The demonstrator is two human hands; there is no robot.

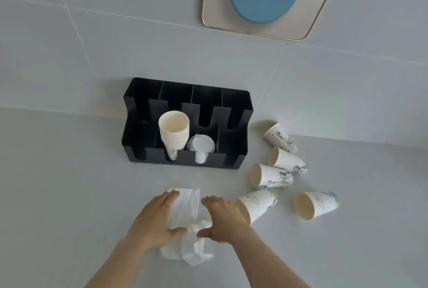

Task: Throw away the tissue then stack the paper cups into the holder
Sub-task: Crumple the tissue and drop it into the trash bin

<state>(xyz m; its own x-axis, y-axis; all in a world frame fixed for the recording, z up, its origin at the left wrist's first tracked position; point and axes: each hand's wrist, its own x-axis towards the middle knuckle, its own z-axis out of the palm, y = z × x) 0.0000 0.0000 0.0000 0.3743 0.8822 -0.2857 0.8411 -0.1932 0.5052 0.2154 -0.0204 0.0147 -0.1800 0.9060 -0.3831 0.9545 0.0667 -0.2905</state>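
Observation:
A crumpled white tissue (185,209) lies on the grey counter in front of me. My left hand (155,220) presses on its left side and my right hand (222,216) on its right, thumbs pinching the tissue's middle. Behind it stands a black compartmented cup holder (234,111), holding a stack of paper cups (173,132) and white plastic lids (201,146). Several loose printed paper cups lie on their sides to the right: one (257,204) touching my right hand, others further right (315,204) and further back (271,176), (287,160), (280,137).
A gold-rimmed tray (217,19) with a blue round plate (261,0) sits at the back right. Grey tiled wall rises behind the holder.

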